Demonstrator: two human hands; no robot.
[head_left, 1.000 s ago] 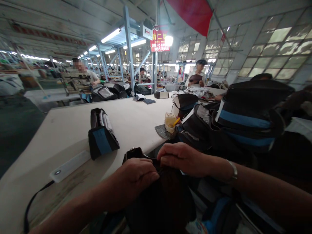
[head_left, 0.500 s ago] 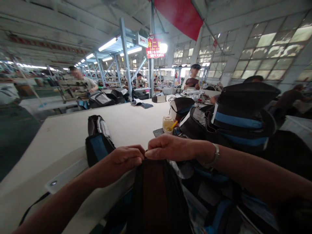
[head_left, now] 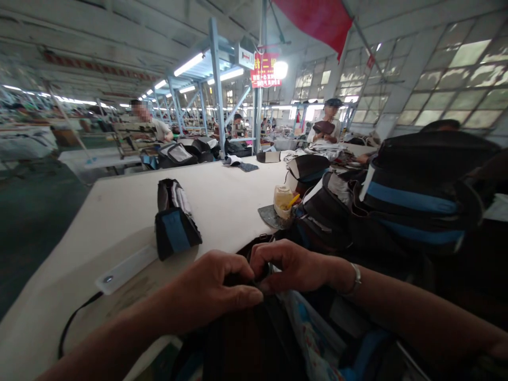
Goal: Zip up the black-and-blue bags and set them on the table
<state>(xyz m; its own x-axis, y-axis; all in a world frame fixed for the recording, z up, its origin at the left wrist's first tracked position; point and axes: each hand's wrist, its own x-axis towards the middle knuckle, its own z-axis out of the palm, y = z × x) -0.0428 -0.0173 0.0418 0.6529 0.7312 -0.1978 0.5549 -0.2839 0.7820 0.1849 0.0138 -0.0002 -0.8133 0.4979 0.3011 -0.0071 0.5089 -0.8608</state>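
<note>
My left hand and my right hand meet at the near edge of the white table, fingers curled and pinching the top edge of a dark bag with a brownish panel. The bag hangs below my hands, partly hidden by them. A metal bracelet circles my right wrist. A printed blue lining shows beside the bag on the right.
A small black-and-blue bag stands on the table to the left. A white power strip with a black cord lies near it. A yellowish cup and a heap of dark bags fill the right. Other people work at far tables.
My hands dropped from a raised, side-by-side pinch and now curl closer together on the bag's top edge. The view shifted slightly right and down.
</note>
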